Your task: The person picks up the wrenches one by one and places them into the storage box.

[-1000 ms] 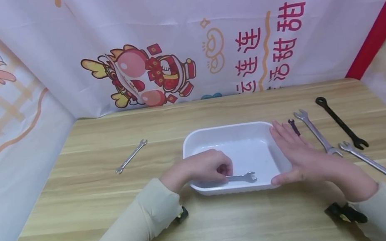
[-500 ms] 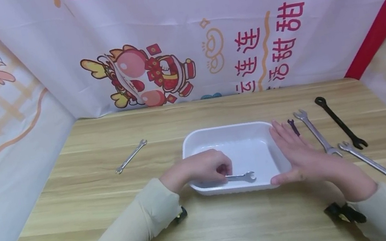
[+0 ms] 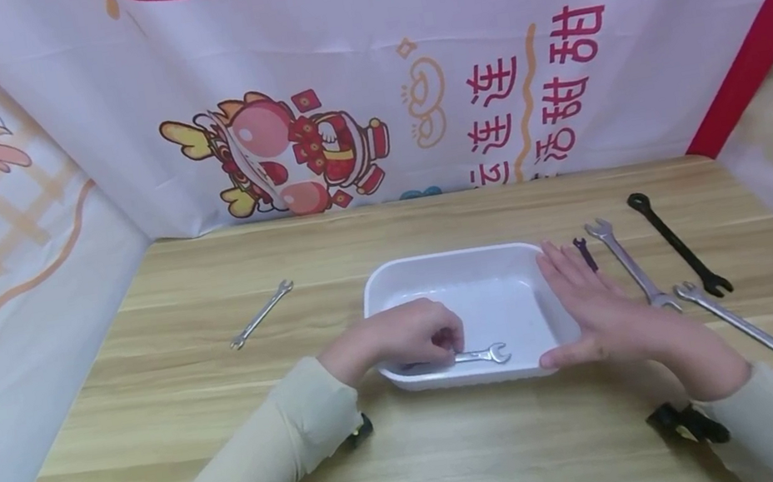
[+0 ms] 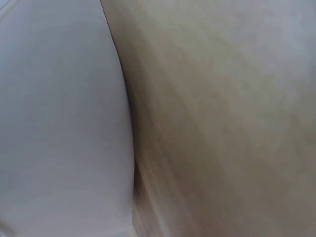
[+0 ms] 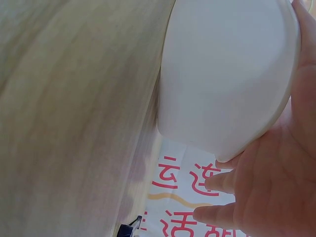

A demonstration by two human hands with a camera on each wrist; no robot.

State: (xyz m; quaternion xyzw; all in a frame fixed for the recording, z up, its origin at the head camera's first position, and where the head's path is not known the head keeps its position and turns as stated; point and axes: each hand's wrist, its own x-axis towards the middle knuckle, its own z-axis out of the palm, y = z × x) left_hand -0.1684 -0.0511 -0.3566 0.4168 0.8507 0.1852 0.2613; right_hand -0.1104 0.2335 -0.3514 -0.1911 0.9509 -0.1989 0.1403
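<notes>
Inside the white tray (image 3: 502, 309) on the table (image 3: 467, 464), along the tray's near edge, there's a silver wrench (image 3: 480, 355) — left hand (image 3: 418, 333) has it pinched, fingers curled. Right hand (image 3: 599, 318) is spread wide against the tray's right end.

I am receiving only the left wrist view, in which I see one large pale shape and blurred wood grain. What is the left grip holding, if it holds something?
Observer: In the head view, the left grip pinches a silver wrench inside the white tray.
Operator: I understand. And the right grip, where is it placed?
Observer: The right grip is at the tray's right end, its fingers straight and its thumb spread apart toward the near corner.
</notes>
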